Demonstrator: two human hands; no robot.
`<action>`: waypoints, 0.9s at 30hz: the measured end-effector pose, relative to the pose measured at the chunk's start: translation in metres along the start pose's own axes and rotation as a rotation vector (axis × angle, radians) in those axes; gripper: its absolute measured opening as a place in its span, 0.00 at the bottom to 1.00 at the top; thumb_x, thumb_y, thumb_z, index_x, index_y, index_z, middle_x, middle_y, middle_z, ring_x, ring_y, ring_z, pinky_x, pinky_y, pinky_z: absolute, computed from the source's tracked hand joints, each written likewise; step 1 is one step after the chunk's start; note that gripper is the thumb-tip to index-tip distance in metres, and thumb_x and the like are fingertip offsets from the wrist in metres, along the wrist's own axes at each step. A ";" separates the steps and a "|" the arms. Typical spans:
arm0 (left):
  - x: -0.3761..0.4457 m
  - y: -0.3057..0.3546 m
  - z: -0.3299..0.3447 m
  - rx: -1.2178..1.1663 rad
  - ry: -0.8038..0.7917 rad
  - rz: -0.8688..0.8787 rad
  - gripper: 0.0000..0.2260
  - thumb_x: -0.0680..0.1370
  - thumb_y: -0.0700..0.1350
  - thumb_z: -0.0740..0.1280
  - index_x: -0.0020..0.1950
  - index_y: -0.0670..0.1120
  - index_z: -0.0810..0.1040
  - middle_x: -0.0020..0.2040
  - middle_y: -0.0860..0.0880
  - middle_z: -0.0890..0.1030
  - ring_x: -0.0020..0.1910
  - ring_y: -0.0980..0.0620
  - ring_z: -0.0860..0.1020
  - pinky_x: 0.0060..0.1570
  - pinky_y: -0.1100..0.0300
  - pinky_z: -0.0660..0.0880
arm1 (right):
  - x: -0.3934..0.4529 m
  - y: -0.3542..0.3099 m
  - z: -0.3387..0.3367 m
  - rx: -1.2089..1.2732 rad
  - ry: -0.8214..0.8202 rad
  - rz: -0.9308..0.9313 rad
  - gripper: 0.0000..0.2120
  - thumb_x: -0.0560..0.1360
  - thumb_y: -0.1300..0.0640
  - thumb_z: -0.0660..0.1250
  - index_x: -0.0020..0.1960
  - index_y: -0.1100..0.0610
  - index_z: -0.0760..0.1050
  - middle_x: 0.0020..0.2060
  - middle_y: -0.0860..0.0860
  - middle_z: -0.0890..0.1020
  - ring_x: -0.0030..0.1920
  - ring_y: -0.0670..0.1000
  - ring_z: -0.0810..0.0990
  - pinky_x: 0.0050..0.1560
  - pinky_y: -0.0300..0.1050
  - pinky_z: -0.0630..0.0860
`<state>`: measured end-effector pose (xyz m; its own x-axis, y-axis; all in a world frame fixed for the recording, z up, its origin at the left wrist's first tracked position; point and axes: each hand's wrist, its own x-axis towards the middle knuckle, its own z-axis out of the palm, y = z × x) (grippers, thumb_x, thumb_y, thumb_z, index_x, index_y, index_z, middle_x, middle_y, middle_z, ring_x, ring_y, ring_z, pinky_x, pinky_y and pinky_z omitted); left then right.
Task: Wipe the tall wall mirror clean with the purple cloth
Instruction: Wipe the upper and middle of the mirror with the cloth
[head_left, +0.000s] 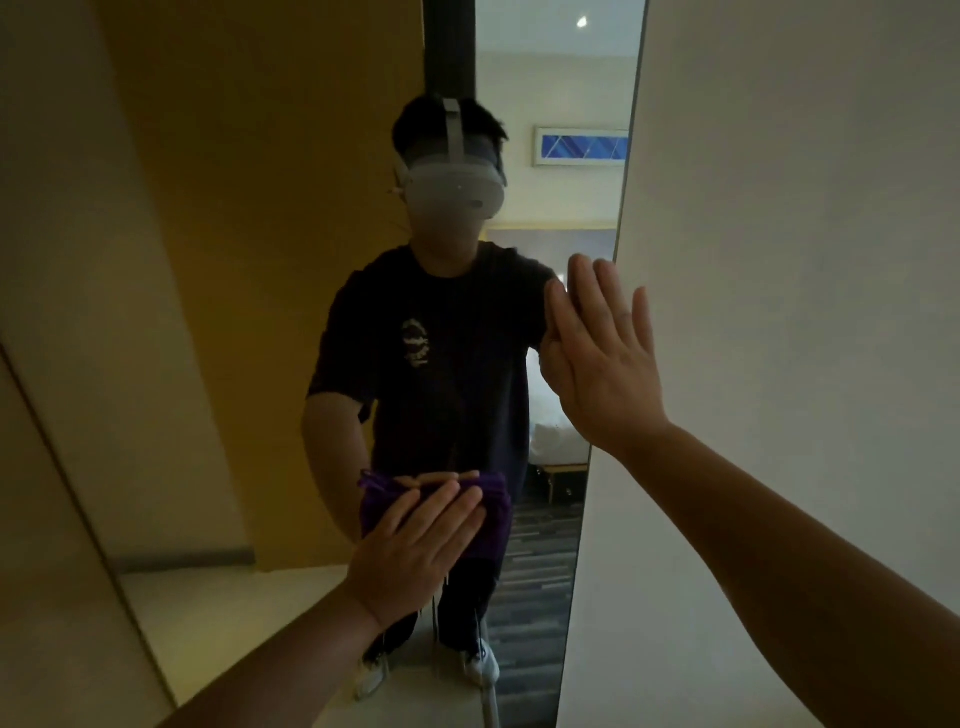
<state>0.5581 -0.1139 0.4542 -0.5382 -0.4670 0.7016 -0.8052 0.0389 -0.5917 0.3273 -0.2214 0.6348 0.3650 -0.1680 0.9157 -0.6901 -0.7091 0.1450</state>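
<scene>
Your left hand presses the purple cloth flat against the mirror with straight fingers, gripping nothing; the cloth sits low on the glass, bunched under your palm and fingertips. Your right hand lies open, fingers straight and together, touching the glass by the mirror's right edge, just beside the pale wall. The 2 hands are well apart, the right one higher. The glass reflects a dark T-shirt and a grey headset.
</scene>
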 end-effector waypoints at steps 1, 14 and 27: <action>0.001 0.000 -0.002 -0.001 0.001 -0.009 0.19 0.86 0.44 0.52 0.75 0.48 0.68 0.75 0.48 0.69 0.74 0.47 0.66 0.69 0.48 0.64 | 0.000 0.001 -0.004 0.026 -0.014 -0.004 0.24 0.84 0.54 0.56 0.79 0.57 0.58 0.79 0.56 0.53 0.80 0.57 0.46 0.77 0.64 0.47; 0.152 -0.073 -0.071 -0.115 0.235 -0.297 0.22 0.76 0.37 0.69 0.70 0.43 0.72 0.69 0.43 0.76 0.62 0.42 0.73 0.55 0.47 0.70 | -0.008 0.072 -0.025 -0.157 -0.211 0.241 0.29 0.84 0.49 0.48 0.80 0.59 0.46 0.80 0.59 0.47 0.77 0.55 0.38 0.77 0.60 0.42; 0.306 -0.118 -0.097 0.097 0.238 -0.207 0.23 0.83 0.49 0.60 0.77 0.43 0.64 0.78 0.43 0.64 0.76 0.43 0.63 0.71 0.46 0.62 | -0.012 0.081 -0.016 -0.177 -0.198 0.201 0.29 0.85 0.49 0.50 0.80 0.56 0.42 0.80 0.56 0.44 0.78 0.55 0.38 0.78 0.61 0.43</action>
<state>0.4642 -0.1753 0.7769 -0.4180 -0.2362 0.8772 -0.8823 -0.1246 -0.4540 0.2569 -0.2662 0.6419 0.3132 -0.4343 0.8445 -0.8520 -0.5213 0.0479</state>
